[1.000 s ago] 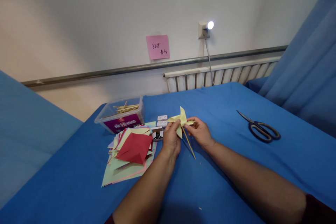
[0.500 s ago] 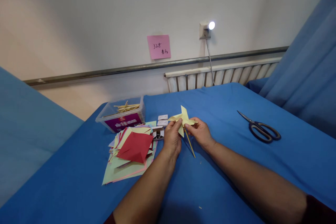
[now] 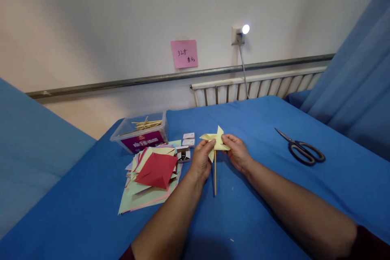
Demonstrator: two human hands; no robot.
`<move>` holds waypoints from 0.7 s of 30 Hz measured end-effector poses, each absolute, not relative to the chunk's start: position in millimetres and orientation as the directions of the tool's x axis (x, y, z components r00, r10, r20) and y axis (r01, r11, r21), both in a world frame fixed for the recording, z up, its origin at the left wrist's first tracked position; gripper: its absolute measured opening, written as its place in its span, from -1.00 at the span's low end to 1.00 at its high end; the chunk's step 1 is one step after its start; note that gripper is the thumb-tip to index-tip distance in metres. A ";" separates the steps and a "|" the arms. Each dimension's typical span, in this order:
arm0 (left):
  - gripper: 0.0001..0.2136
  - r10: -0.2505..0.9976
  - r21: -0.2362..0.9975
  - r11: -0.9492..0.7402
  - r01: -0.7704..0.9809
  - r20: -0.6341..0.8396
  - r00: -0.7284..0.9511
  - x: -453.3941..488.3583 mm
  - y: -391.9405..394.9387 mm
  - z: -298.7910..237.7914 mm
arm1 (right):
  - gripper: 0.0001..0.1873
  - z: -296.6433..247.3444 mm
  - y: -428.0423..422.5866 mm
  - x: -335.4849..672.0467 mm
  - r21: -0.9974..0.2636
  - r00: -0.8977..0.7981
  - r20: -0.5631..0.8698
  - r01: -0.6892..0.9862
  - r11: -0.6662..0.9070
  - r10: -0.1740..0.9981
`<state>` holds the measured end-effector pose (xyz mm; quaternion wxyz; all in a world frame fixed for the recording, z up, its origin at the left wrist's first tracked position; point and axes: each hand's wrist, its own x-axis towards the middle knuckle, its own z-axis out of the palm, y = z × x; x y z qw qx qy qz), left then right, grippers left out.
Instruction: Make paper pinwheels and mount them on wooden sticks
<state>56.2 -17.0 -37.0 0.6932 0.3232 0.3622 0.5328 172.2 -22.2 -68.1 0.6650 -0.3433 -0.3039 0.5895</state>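
Observation:
A pale yellow paper pinwheel (image 3: 217,141) on a thin wooden stick (image 3: 215,174) is held over the blue table (image 3: 262,130). My left hand (image 3: 202,161) pinches its left side and my right hand (image 3: 238,153) pinches its right side, fingers closed on the paper. The stick hangs straight down between the two hands, its lower end near the cloth.
A pile of coloured paper squares topped by a red sheet (image 3: 157,169) lies left of my hands. Behind it stand a clear plastic box of wooden sticks (image 3: 140,132), small white boxes (image 3: 189,139) and a stapler (image 3: 183,154). Black scissors (image 3: 301,149) lie at the right.
Both hands have shifted slightly right with the pinwheel. The stick, slanted to the lower right before, now points straight down.

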 end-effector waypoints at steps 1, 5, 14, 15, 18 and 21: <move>-0.78 0.970 0.830 0.233 -0.506 -0.162 0.180 56.4 -17.4 -36.7 | -0.66 -67.3 -22.7 172.0 -0.807 0.113 -0.012 -0.587 0.057 0.993; -0.77 0.967 0.827 0.244 -0.506 -0.169 0.189 55.7 -17.2 -37.0 | -0.63 -63.3 -24.3 173.0 -0.758 0.075 -0.040 -0.653 0.018 0.996; -0.79 0.950 0.808 0.301 -0.507 -0.209 0.232 53.7 -15.2 -41.6 | -0.62 -66.0 -23.2 175.6 -0.747 0.018 -0.069 -0.663 -0.040 0.997; -0.79 0.949 0.808 0.305 -0.505 -0.210 0.237 53.9 -15.2 -41.8 | -0.62 -66.6 -23.2 175.4 -0.745 0.006 -0.062 -0.665 -0.043 0.998; -0.78 0.949 0.812 0.301 -0.500 -0.205 0.239 54.2 -15.4 -42.4 | -0.63 -67.5 -23.5 174.9 -0.750 -0.002 -0.048 -0.660 -0.037 0.999; -0.78 0.954 0.816 0.287 -0.503 -0.192 0.232 54.2 -15.3 -42.6 | -0.63 -67.3 -23.7 174.9 -0.760 0.009 -0.048 -0.650 -0.031 0.999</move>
